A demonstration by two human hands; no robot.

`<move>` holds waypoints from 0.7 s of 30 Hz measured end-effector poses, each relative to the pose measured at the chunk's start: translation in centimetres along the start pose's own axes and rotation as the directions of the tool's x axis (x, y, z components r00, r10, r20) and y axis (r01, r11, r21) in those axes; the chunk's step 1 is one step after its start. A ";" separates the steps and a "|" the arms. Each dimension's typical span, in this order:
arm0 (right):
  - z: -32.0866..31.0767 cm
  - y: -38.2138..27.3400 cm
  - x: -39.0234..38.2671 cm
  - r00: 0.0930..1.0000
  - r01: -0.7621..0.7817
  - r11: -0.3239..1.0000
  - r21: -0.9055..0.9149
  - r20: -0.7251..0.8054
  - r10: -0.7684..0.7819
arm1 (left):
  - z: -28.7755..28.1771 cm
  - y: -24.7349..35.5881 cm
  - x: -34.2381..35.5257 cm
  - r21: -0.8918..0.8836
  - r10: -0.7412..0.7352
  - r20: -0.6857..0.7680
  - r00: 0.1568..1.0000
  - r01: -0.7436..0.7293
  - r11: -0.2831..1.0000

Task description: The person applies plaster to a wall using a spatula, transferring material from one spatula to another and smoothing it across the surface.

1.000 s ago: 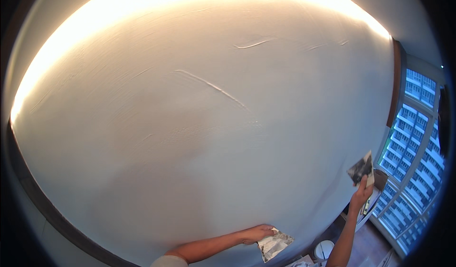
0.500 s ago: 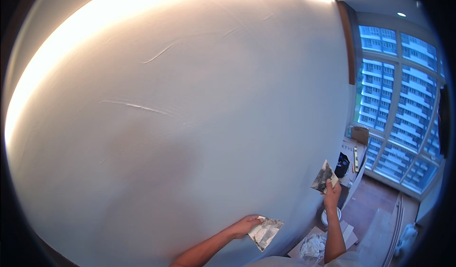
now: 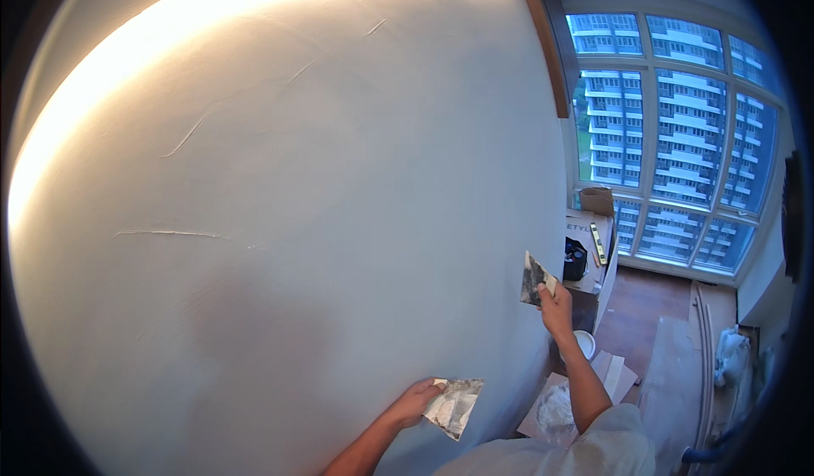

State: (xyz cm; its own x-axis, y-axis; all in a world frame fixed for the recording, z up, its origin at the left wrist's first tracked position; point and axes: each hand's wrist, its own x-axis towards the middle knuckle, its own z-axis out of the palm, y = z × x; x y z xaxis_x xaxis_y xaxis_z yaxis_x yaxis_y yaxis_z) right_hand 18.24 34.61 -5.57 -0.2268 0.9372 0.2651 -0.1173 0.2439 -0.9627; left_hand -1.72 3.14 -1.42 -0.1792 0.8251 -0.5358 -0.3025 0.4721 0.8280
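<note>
The left hand (image 3: 413, 405) is holding a squarish, patchily smeared plate (image 3: 455, 406) by its left edge, near and in front of the pale wall (image 3: 381, 222); whether that plate is touching the wall, I cannot tell. Farther off to the right, the right hand (image 3: 556, 311) is gripping a second plate (image 3: 534, 279) with dark smears, its corner pointing up. Beyond it, on the right, a black bag (image 3: 575, 258) and a spirit level (image 3: 599, 244) are lying close together, and windows (image 3: 691, 137) are filling the far right.
</note>
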 end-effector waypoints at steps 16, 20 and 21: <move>0.6 1.6 1.5 0.996 0.094 0.991 -0.093 0.008 -0.093 | -0.2 -0.4 0.1 0.019 0.048 -0.010 0.999 -0.048 0.999; 0.7 1.6 1.5 0.992 0.126 0.988 -0.092 0.007 -0.126 | 0.7 0.3 -0.5 0.031 0.032 -0.044 0.999 -0.031 0.999; 0.9 1.1 1.3 0.992 0.123 0.988 -0.093 0.013 -0.122 | 0.5 0.2 -0.4 0.042 0.036 -0.044 0.998 -0.034 0.999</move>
State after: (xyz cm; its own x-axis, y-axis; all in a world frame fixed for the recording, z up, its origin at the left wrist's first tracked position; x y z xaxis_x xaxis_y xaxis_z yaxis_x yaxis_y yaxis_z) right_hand 16.93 35.90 -6.25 -0.2236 0.8971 0.3812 -0.0536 0.3792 -0.9238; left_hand -1.24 3.03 -0.91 -0.2310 0.8272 -0.5122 -0.2564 0.4561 0.8522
